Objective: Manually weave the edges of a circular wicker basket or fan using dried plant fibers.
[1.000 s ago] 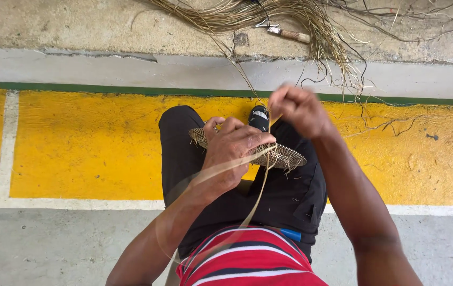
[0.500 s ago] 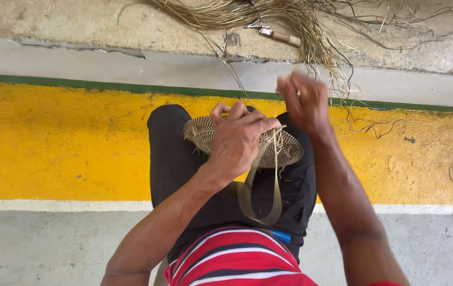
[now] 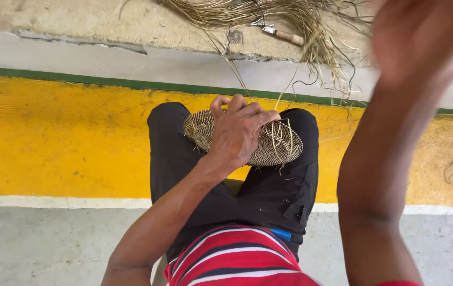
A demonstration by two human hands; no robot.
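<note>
A round flat woven straw disc (image 3: pixel 279 145) rests on my lap, on black trousers. My left hand (image 3: pixel 238 130) lies on top of it, fingers curled over its far edge, gripping it. Loose straw ends stick out of the disc on its right side. My right hand (image 3: pixel 422 37) is raised high at the upper right, close to the camera and blurred; whether it holds a strand cannot be told. A thin strand (image 3: pixel 234 74) runs from the disc toward the straw pile.
A pile of dry straw fibres (image 3: pixel 290 16) lies on the concrete ledge ahead, with a wooden-handled tool (image 3: pixel 285 36) in it. Below the ledge runs a green line and a wide yellow painted band (image 3: pixel 62 137), then grey floor (image 3: pixel 51 243).
My right hand has swung up and to the right, away from the disc and close to the camera. The looped strand below the disc is gone from view. My left hand stays on the disc.
</note>
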